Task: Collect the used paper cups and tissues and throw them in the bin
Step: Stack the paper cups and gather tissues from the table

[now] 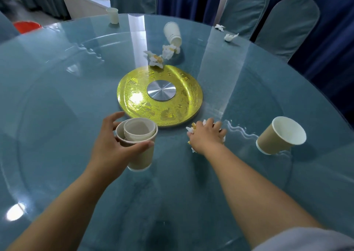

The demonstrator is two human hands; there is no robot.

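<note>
**Placement**

- The nested cups (141, 158) are held in the air above the near part of the glass table (57, 97). A white cup sits inside a brown one. Judged purpose: stacking keeps several cups in one hand and leaves the other hand free.
- The crumpled tissue (190, 130) lies on the glass just right of the nested cups, near the edge of the gold turntable hub (134, 101).
- Uncollected items:
  - a brown cup (275, 139) tipped on its side at near right
  - a white cup (173, 33) on its side beyond the hub, with two tissue wads (167, 53) just beside its mouth
  - two small tissues (230, 37) at the far right edge
  - an upright cup (113, 15) at the far left edge
- A red container (26, 26) stands on the floor at far left. It is probably the bin, but too little of it shows to confirm this.

**Hands**

- Left hand (109, 145): wrapped round the outer brown cup just below the rim, with the thumb across the near side and the fingers curled round the far side. The grip appears firm.
- Right hand (206, 135): palm down on the crumpled tissue, with the fingers curled over it. White and yellowish scraps show at the left side and beyond the fingertips. The hand appears to be gathering the wad into the palm. Whether the wad is lifted clear of the glass cannot be told.

**Task status**

Judged as early: most litter is on the table and nothing is seen in the bin
</note>
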